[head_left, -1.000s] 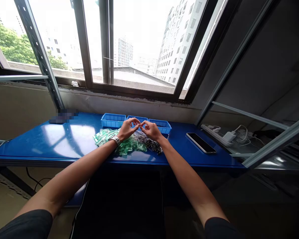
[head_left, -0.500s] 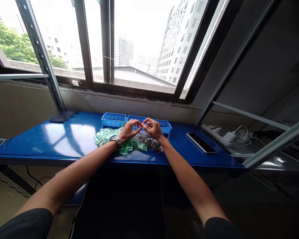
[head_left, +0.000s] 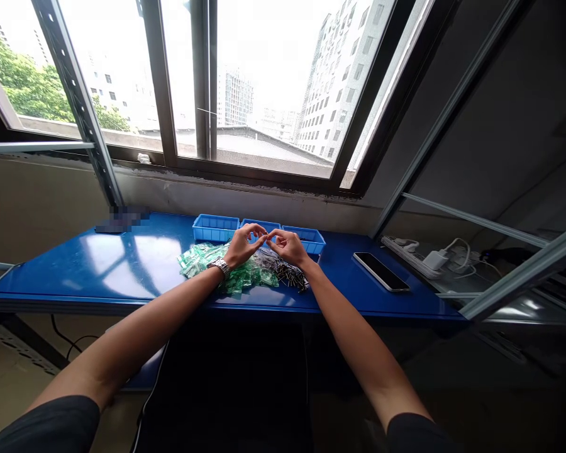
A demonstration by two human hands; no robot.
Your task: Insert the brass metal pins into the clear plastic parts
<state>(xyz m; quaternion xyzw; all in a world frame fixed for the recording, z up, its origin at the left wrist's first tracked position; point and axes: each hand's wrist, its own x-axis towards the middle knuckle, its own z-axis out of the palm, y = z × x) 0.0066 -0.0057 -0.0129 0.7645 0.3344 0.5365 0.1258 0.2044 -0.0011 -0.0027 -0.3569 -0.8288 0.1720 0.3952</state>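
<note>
My left hand (head_left: 243,244), with a metal watch (head_left: 222,267) on its wrist, is raised over the table with thumb and fingers pinched together. Meeting it fingertip to fingertip, my right hand (head_left: 288,246) is pinched too. Whatever lies between the fingertips is too small to make out. Below the left hand spreads a pile of green, shiny plastic packets (head_left: 238,279). Under the right hand lies a heap of thin dark screw-like pieces (head_left: 290,277), and grey pieces (head_left: 266,258) show between the two piles.
Three blue bins stand in a row behind the hands: a left bin (head_left: 216,229), a partly hidden middle bin (head_left: 272,225) and a right bin (head_left: 315,244). A phone (head_left: 381,271) lies on the blue table (head_left: 136,267) at right, beside a power strip (head_left: 412,257) and white charger (head_left: 434,260).
My fingertips have come closer together, and the right hand has turned, its fingers now less curled and pointing at the left. The piles and bins look the same.
</note>
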